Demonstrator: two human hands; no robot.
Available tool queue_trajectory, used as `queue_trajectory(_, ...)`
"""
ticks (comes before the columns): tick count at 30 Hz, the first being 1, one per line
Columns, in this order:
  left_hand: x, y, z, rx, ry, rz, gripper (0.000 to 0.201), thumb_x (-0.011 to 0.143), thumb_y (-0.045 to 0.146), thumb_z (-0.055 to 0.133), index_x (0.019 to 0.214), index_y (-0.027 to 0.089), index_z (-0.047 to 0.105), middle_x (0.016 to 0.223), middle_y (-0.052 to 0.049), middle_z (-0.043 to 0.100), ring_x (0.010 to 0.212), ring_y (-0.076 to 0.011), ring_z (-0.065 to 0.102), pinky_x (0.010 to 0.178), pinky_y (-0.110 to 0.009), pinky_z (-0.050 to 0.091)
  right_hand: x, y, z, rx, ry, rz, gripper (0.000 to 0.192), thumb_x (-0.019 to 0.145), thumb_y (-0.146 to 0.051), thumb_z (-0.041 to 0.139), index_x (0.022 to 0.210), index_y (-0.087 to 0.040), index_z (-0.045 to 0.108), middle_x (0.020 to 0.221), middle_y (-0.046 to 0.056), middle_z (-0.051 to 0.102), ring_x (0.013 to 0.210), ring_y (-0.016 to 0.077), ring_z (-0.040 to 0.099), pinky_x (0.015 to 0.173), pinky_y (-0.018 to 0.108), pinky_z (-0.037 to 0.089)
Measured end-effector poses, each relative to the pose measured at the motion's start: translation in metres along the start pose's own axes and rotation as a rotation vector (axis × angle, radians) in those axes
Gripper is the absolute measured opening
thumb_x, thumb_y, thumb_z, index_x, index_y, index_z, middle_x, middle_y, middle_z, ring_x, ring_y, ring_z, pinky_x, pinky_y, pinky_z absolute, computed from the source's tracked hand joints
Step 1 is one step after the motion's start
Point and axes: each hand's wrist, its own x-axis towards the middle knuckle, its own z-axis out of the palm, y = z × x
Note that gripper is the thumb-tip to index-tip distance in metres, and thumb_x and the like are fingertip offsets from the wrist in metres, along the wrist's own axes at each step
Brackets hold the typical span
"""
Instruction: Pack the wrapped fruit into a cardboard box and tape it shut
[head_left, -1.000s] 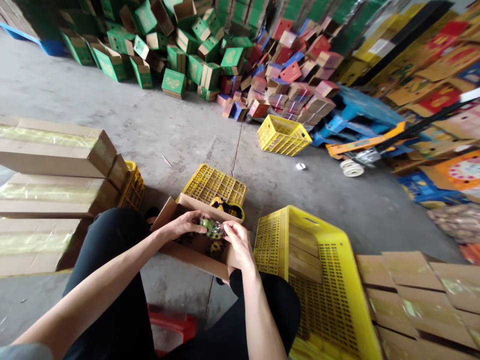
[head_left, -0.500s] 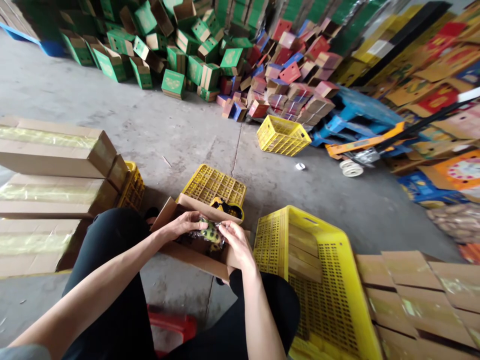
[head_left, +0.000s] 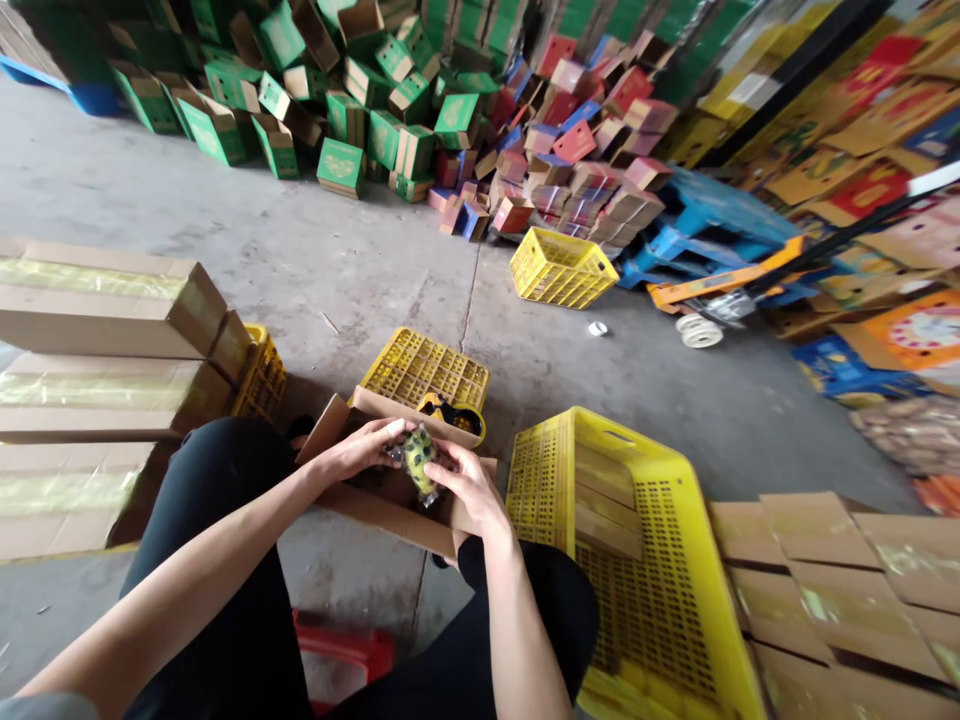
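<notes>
Between my hands is a yellow-green item with dark spots [head_left: 418, 458], wrapped in clear plastic; its exact kind I cannot make out. My left hand [head_left: 366, 450] pinches the upper left part of the wrapping. On the other side, my right hand [head_left: 469, 483] grips the item, thumb across its front. Both hands are over an open cardboard box [head_left: 390, 515], whose inside is mostly dark and covered by the hands. Just behind the box, what looks like a yellow-and-black tape dispenser [head_left: 450, 412] rests on an overturned yellow crate [head_left: 427, 362].
Taped cartons [head_left: 97, 310] are stacked at my left. A large yellow crate [head_left: 667, 560] holding flat cardboard stands at my right, beside more cartons [head_left: 832, 570]. Farther off are another yellow crate [head_left: 562, 270], a pallet jack [head_left: 727, 280] and heaped green boxes [head_left: 341, 165].
The wrapped item has turned from lying sideways to nearly upright between my hands. My right thumb now lies across its front. The camera view has shifted slightly.
</notes>
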Motion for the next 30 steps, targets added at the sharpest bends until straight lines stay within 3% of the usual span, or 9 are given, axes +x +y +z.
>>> queue_trajectory(4,0.0,0.004,0.002,-0.116,-0.116,0.071,0.076,0.079,0.063,0.088,0.138,0.02,0.068,0.14,-0.017,0.069,0.126,-0.033,0.067,0.106,-0.044,0.052,0.001,0.0,0.0,0.159,0.02,-0.02,0.049,0.074,-0.047,0.093,0.117,-0.025,0.079,0.113,0.006,0.081,0.107,0.0286,0.075,0.101,0.044,0.058)
queue_trajectory(8,-0.002,0.006,0.007,-0.094,-0.237,0.06,0.06,0.084,0.045,0.091,0.135,0.022,0.07,0.142,-0.015,0.069,0.133,-0.0325,0.065,0.112,-0.043,0.05,0.003,0.004,0.003,0.207,0.112,-0.024,0.056,0.071,-0.049,0.095,0.119,-0.027,0.076,0.117,0.006,0.08,0.109,0.0283,0.075,0.102,0.044,0.059)
queue_trajectory(15,0.002,0.0,0.005,-0.092,-0.16,0.022,0.058,0.088,0.053,0.085,0.135,0.02,0.072,0.128,-0.016,0.075,0.11,-0.03,0.075,0.097,-0.04,0.057,0.005,0.0,0.004,0.141,0.058,0.011,0.048,0.079,-0.061,0.087,0.11,-0.026,0.078,0.116,0.006,0.08,0.106,0.0273,0.075,0.094,0.041,0.061)
queue_trajectory(20,0.001,0.001,0.002,-0.042,-0.148,-0.013,0.062,0.087,0.054,0.086,0.137,0.023,0.071,0.129,-0.014,0.075,0.115,-0.0296,0.073,0.098,-0.039,0.056,0.008,0.001,0.004,0.138,0.117,0.023,0.05,0.079,-0.069,0.084,0.104,-0.026,0.077,0.109,0.007,0.08,0.101,0.0267,0.075,0.086,0.038,0.063)
queue_trajectory(24,0.001,-0.002,0.0,-0.016,-0.142,-0.033,0.054,0.087,0.051,0.086,0.131,0.022,0.073,0.127,-0.012,0.075,0.111,-0.0258,0.073,0.095,-0.036,0.055,0.009,0.005,0.003,0.188,0.164,0.012,0.05,0.077,-0.065,0.087,0.106,-0.026,0.077,0.111,0.006,0.078,0.103,0.026,0.073,0.086,0.037,0.063)
queue_trajectory(30,0.002,-0.007,0.002,-0.01,-0.136,0.003,0.048,0.081,0.042,0.093,0.12,0.018,0.076,0.113,-0.01,0.078,0.1,-0.0227,0.073,0.093,-0.034,0.054,0.009,0.009,0.001,0.115,0.222,-0.036,0.04,0.072,-0.058,0.089,0.09,-0.025,0.075,0.097,0.002,0.075,0.093,0.024,0.071,0.088,0.037,0.06)
